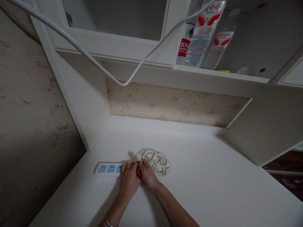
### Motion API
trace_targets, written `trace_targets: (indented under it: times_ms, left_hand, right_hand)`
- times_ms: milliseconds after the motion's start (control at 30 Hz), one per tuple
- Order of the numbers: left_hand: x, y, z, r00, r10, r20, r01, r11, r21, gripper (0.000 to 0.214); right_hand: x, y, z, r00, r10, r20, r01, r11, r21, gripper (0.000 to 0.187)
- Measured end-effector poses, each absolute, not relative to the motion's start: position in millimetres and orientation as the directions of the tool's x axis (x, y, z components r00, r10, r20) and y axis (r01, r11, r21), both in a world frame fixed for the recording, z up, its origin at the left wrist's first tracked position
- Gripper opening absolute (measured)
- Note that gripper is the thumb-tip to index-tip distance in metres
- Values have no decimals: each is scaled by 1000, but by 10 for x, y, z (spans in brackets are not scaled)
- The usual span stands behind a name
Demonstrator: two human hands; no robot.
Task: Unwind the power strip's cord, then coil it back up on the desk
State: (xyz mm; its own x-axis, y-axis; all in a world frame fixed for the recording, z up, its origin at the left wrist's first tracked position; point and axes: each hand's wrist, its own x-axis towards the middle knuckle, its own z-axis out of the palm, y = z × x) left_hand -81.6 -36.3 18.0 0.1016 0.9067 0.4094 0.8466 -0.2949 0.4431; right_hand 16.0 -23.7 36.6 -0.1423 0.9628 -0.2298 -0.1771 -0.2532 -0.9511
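A white power strip (pixel 108 169) with blue socket faces lies on the white desktop, and its right end is hidden under my left hand (pixel 129 176). The fingers of that hand are closed over this end. Right against it, my right hand (pixel 148 176) is closed, with thumb and finger pinched at a white plug (pixel 138 156) that sticks up past the fingertips. The exact grip between the two hands is hidden. A loosely coiled white cord (pixel 161 162) lies on the desk just right of the plug.
Overhead, a thick white cable (pixel 123 84) hangs down in front of the cabinet. Plastic water bottles (pixel 200 47) stand on an open shelf at the upper right. Side panels (pixel 82 94) and a low back ledge (pixel 165 122) border the desktop (pixel 201 189).
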Motion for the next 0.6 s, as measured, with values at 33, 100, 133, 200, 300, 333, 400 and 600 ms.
trace_targets:
  times_ms: [33,100,133,200,300,333,400,600]
  left_hand:
    - [-821,-362,165,100,908,408,837,-298,459,33]
    - [-830,-358,142,103,912,396,821,-303,485,33]
    - [-833,-354,137,102,916,388,817,-300,493,31]
    - [-831,-345,143,89,923,375,816,-284,504,26]
    - [-808,-333,188,37,927,374,828,-238,509,25]
    - [-798,-331,207,21,927,375,834,-223,505,25]
    - [-778,-330,240,-1,925,381,847,-202,492,26]
    - [-786,-331,259,-25,930,367,835,-182,518,18]
  right_hand:
    - [183,-228,327,-154,965,-213,-169,-238,-956,45]
    - [250,-226,269,-183,964,-191,-132,-217,-967,57]
    - [285,-231,251,-198,962,-187,-104,-210,-972,63]
    - [340,-247,233,-228,955,-190,-48,-206,-977,71]
    - [372,-272,232,-274,935,-223,-65,-250,-966,79]
    - [376,-281,237,-285,930,-233,-74,-264,-962,81]
    - [396,-309,260,-304,917,-257,-24,-277,-961,83]
    - [549,-549,626,-366,902,-228,400,-68,-914,59]
